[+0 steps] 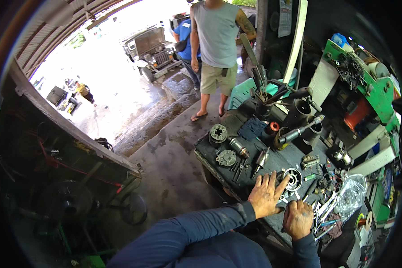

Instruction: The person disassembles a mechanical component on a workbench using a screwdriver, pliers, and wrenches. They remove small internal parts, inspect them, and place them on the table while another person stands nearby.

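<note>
Past navy sleeve (178, 230), holds left hand (264, 199) wide by metal housing (293, 179), probably for steadying, and right hand (298, 219) curled; cannot tell if gripping.

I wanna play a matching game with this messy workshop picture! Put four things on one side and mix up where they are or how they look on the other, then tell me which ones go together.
Things:
1. Left hand
2. Plastic bag
3. Jeep
4. Right hand

Places and looks:
A. Fingers curled
B. Out in the bright yard
C. Fingers spread, next to a round metal part
D. See-through, next to the wrenches

Right pairs: 1-C, 2-D, 3-B, 4-A
</note>
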A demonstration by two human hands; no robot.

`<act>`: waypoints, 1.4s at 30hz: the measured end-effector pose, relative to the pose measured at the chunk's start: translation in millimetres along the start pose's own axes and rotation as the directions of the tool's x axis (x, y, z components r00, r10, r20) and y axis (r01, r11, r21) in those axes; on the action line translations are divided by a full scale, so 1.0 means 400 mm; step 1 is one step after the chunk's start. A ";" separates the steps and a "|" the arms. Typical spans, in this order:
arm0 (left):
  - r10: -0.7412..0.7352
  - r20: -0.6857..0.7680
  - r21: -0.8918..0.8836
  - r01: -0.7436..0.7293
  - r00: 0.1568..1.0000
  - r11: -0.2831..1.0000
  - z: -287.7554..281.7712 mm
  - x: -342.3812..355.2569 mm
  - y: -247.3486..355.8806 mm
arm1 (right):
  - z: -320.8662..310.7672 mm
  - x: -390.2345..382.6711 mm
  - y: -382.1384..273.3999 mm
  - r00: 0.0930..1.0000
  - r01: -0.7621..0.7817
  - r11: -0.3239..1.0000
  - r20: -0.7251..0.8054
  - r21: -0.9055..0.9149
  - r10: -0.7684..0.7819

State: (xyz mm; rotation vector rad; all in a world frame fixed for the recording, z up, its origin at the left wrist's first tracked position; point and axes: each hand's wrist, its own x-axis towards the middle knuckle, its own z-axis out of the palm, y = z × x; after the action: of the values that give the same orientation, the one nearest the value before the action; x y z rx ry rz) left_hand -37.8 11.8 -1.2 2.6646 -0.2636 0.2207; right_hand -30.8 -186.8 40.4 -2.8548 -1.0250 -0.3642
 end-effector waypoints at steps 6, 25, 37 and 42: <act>0.145 -0.007 0.139 -0.143 0.989 0.980 0.000 0.064 -0.067 | 0.028 0.009 -0.015 0.994 0.014 0.999 -0.106 -0.043 -0.019; 0.311 0.088 0.132 -0.320 0.946 0.938 -0.025 0.111 -0.149 | 0.057 0.022 -0.055 0.997 -0.070 0.988 -0.022 -0.137 0.067; 0.112 0.307 0.154 -0.165 0.945 0.974 -0.234 0.226 -0.040 | -0.091 -0.001 -0.026 0.871 -0.418 0.886 -0.189 0.199 0.453; 0.089 0.533 0.140 -0.192 0.841 0.971 -0.306 0.324 -0.006 | -0.125 -0.035 0.072 0.926 -0.346 0.889 -0.040 0.299 0.374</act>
State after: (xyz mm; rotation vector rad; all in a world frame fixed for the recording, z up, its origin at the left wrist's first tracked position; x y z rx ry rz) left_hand 74.8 49.8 131.9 2.8460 -0.6419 -0.4771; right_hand -32.7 -225.9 85.4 -2.6521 -0.4637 -0.2887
